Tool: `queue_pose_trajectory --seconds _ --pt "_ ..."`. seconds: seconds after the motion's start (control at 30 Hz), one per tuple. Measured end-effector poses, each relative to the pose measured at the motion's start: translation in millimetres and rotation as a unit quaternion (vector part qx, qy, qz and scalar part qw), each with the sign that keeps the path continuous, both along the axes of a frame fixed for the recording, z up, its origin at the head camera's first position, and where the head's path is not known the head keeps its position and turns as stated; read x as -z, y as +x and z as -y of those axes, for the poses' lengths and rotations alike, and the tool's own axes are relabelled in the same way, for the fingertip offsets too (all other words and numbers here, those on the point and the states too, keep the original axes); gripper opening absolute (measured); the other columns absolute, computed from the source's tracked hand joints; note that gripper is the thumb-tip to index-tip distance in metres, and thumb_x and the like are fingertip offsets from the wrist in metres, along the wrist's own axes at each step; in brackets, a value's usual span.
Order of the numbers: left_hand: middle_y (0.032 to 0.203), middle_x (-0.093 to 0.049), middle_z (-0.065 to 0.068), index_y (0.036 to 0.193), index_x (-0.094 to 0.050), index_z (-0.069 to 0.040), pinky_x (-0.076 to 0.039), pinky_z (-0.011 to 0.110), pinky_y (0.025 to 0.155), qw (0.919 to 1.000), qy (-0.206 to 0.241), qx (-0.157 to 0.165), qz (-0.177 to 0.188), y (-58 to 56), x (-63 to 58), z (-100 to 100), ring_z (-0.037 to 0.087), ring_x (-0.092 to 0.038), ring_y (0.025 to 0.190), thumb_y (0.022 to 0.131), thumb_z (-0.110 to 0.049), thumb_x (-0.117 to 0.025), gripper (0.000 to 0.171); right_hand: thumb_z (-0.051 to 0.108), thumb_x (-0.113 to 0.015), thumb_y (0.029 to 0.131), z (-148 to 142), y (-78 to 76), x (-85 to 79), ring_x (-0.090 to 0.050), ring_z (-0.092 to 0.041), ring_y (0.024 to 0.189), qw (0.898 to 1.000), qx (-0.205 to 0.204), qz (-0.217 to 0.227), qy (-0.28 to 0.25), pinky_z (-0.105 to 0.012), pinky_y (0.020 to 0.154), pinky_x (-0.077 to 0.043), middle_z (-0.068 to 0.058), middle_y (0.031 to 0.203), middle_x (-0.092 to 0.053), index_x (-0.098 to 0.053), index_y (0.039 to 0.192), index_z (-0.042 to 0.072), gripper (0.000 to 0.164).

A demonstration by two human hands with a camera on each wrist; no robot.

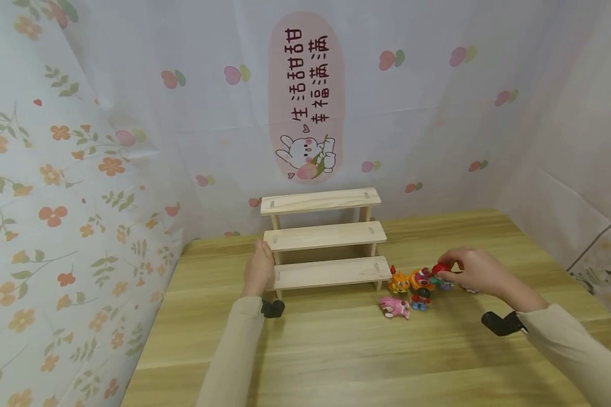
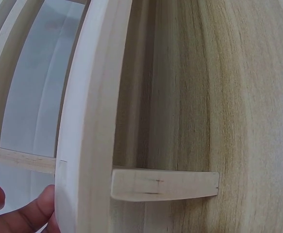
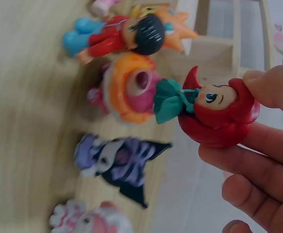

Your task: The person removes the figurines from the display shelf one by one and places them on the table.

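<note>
My right hand [image 1: 476, 272] pinches a red-haired toy figurine [image 3: 219, 109] with a green lower part, holding it by its head above the other toys. In the right wrist view the figurine lies sideways between thumb and fingers. At the left end of a three-tier wooden display stand [image 1: 326, 271], my left hand [image 1: 259, 270] grips the side near the bottom tier. Its fingertips [image 2: 41, 201] show behind a plank in the left wrist view; the rest of that grip is hidden.
Right of the stand are an orange spiky toy [image 1: 399, 282], an orange-and-pink toy [image 1: 421, 278], a boy figurine [image 1: 420, 299] in red and blue, and a pink toy [image 1: 394, 307]. A black-and-purple toy [image 3: 119, 158] stands beside a pink-and-white one [image 3: 95, 218]. Patterned cloth [image 1: 209, 113] hangs behind.
</note>
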State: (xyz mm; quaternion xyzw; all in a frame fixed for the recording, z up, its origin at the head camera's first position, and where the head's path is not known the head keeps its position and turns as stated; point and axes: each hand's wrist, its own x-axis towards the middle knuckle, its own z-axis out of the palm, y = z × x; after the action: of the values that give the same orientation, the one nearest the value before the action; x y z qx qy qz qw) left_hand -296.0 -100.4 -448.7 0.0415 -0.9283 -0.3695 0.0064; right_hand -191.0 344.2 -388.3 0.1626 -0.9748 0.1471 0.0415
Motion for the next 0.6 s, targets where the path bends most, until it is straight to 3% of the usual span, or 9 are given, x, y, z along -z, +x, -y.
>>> queue_pose_trajectory --seconds 0.17,0.33,0.6 --pt "0.067 -0.047 0.010 0.113 -0.038 -0.007 -0.033 0.033 0.049 1.0000 -0.002 0.000 -0.001 0.9 -0.5 0 0.024 -0.045 0.058 0.105 -0.037 -0.010 0.041 0.025 -0.074 0.083 -10 7.4 7.8 -0.048 0.000 0.062 1.000 0.003 0.024 -0.010 -0.023 0.054 -0.040 0.006 0.080 -0.063 -0.070 0.100 0.006 0.026" --pt "0.066 -0.043 0.008 0.112 -0.038 -0.007 -0.032 0.031 0.048 1.0000 -0.004 0.004 0.001 1.4 -0.8 1 0.022 -0.043 0.056 0.105 -0.037 -0.010 0.042 0.027 -0.075 0.081 -14 13.5 24.1 -0.047 -0.002 0.065 0.999 0.009 0.044 0.020 -0.024 0.056 -0.040 0.008 0.078 -0.060 -0.070 0.095 0.010 0.023" --pt "0.074 -0.052 0.012 0.114 -0.039 -0.009 -0.036 0.034 0.052 0.9999 -0.005 0.007 0.006 2.5 -3.4 1 0.025 -0.049 0.063 0.105 -0.039 -0.010 0.042 0.024 -0.078 0.076 -13 18.2 51.8 -0.054 -0.005 0.066 0.999 -0.017 0.008 0.046 -0.028 0.060 -0.045 0.010 0.077 -0.064 -0.071 0.089 0.012 0.019"
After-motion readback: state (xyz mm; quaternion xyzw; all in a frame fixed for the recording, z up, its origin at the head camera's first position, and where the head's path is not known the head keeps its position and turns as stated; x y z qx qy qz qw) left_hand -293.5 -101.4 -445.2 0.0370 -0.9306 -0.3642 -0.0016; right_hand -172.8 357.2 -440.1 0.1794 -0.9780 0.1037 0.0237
